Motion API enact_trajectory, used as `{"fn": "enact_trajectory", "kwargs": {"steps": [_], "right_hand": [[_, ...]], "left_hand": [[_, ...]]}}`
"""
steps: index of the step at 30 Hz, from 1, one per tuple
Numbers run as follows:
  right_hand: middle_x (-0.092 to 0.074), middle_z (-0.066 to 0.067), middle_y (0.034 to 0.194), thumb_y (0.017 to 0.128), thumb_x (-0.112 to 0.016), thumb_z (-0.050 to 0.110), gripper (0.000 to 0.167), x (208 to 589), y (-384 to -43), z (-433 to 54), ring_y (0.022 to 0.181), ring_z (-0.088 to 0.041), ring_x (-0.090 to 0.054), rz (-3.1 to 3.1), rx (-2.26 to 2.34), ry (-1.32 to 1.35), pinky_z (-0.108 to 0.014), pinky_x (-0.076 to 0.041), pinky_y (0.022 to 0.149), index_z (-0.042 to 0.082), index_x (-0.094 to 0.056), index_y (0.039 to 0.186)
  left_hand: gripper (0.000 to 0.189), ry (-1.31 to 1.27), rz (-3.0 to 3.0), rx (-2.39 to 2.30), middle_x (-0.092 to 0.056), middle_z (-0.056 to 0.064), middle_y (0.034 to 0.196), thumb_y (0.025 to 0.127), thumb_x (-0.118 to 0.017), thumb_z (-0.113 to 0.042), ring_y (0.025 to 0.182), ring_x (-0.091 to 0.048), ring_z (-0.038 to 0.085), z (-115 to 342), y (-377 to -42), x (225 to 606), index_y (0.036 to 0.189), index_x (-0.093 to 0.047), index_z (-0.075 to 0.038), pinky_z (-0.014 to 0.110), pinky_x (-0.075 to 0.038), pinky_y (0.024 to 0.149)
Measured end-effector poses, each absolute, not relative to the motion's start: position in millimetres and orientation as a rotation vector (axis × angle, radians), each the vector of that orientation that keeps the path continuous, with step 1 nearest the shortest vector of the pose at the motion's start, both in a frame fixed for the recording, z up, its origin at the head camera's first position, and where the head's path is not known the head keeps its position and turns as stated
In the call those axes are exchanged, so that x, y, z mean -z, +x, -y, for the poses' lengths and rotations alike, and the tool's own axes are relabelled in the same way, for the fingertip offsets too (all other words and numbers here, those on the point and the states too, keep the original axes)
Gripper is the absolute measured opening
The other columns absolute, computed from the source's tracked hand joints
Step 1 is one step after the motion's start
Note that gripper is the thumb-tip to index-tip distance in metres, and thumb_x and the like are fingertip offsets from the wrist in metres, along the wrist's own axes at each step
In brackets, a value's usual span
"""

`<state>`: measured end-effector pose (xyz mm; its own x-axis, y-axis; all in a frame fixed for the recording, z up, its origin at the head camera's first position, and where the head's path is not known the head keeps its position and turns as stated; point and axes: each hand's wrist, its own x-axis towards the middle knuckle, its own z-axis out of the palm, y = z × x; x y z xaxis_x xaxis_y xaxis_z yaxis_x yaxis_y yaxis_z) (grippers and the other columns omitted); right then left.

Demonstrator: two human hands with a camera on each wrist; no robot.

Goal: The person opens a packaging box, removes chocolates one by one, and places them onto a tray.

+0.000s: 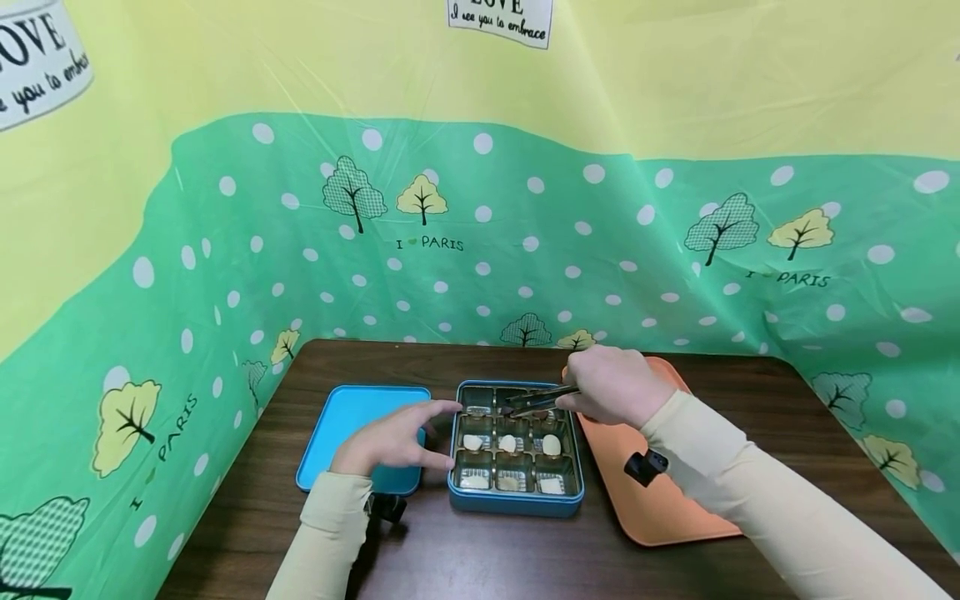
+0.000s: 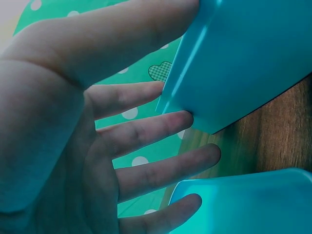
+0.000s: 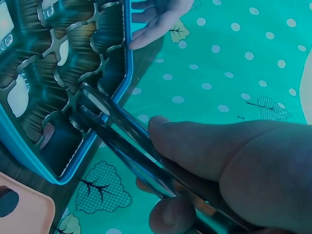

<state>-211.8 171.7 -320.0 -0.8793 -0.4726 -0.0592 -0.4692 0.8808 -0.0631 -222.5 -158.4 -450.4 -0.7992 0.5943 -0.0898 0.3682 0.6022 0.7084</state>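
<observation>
A blue tin [image 1: 517, 503] holds a dark plastic insert with several square compartments. White pieces [image 1: 551, 445] lie in the middle row, and flatter pale pieces [image 1: 550, 484] in the front row. My left hand [image 1: 390, 437] has its fingers spread, with thumb and fingertips touching the tin's left side. In the left wrist view the thumb [image 2: 131, 39] lies against the blue wall. My right hand [image 1: 615, 385] grips metal tongs [image 3: 141, 161] over the back row. Their tips are close together near a divider; I cannot tell whether anything is between them.
Left of the tin, partly under my left hand, lies a blue lid [image 1: 367, 408]. An orange tray [image 1: 660, 508] is on the right beneath my right arm, with a dark round piece [image 3: 8, 201] on it. Patterned cloth [image 1: 480, 250] hangs behind the wooden table [image 1: 450, 558].
</observation>
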Motion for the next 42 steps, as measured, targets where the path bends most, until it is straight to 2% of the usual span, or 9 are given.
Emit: {"fn": "enact_trajectory", "kwargs": {"steps": [8,15,17,21,24,31,42], "right_hand": [[-0.048,0.005,0.053,0.094,-0.08,0.034,0.035,320,-211,-168,0.049,-0.012,-0.049,-2.968,0.046,-0.699,-0.029,-0.035,0.046,0.024,-0.065,0.065],[-0.034,0.006,0.051,0.093,-0.082,0.032,0.053,317,-208,-168,0.045,-0.012,-0.044,-2.984,0.037,-0.693,-0.027,-0.03,0.045,0.022,-0.046,0.055],[-0.04,0.007,0.052,0.093,-0.082,0.032,0.045,316,-208,-167,0.047,-0.012,-0.047,-2.983,0.042,-0.695,-0.028,-0.034,0.045,0.022,-0.054,0.059],[-0.06,0.006,0.063,0.093,-0.082,0.032,0.022,317,-209,-163,0.053,-0.011,-0.055,-2.984,0.029,-0.7,-0.032,-0.046,0.048,0.019,-0.073,0.079],[-0.064,0.007,0.068,0.092,-0.083,0.033,0.018,318,-209,-161,0.055,-0.01,-0.057,-2.992,0.01,-0.701,-0.034,-0.05,0.049,0.017,-0.076,0.085],[-0.056,0.007,0.057,0.093,-0.082,0.035,0.027,322,-209,-159,0.051,-0.012,-0.054,-2.99,-0.014,-0.686,-0.033,-0.046,0.047,0.021,-0.07,0.073],[-0.053,0.005,0.054,0.095,-0.08,0.036,0.035,322,-210,-161,0.05,-0.012,-0.053,-2.979,0.001,-0.659,-0.031,-0.04,0.047,0.025,-0.065,0.065]], "left_hand": [[0.084,0.776,-2.52,-0.988,-0.049,0.006,0.16,0.089,-0.086,-0.038,0.123,-0.062,0.033,157,-223,452,0.159,-0.046,-0.014,0.056,-0.049,0.106],[0.084,0.788,-2.515,-1.002,-0.049,0.009,0.159,0.089,-0.086,-0.037,0.122,-0.063,0.035,157,-223,452,0.158,-0.046,-0.012,0.058,-0.049,0.106],[0.084,0.787,-2.515,-0.999,-0.049,0.009,0.16,0.089,-0.086,-0.037,0.124,-0.062,0.035,157,-223,451,0.159,-0.046,-0.012,0.058,-0.049,0.107],[0.085,0.792,-2.518,-1.0,-0.049,0.01,0.159,0.089,-0.086,-0.037,0.125,-0.061,0.035,157,-223,451,0.158,-0.046,-0.011,0.059,-0.048,0.107],[0.085,0.791,-2.519,-0.994,-0.049,0.009,0.16,0.088,-0.086,-0.036,0.124,-0.062,0.035,157,-223,451,0.159,-0.045,-0.012,0.058,-0.049,0.106],[0.085,0.788,-2.518,-1.005,-0.049,0.009,0.16,0.089,-0.086,-0.036,0.121,-0.063,0.033,159,-224,452,0.159,-0.045,-0.012,0.058,-0.05,0.105],[0.084,0.796,-2.523,-0.994,-0.049,0.008,0.159,0.089,-0.086,-0.038,0.123,-0.063,0.035,159,-225,453,0.158,-0.046,-0.012,0.057,-0.05,0.106]]}}
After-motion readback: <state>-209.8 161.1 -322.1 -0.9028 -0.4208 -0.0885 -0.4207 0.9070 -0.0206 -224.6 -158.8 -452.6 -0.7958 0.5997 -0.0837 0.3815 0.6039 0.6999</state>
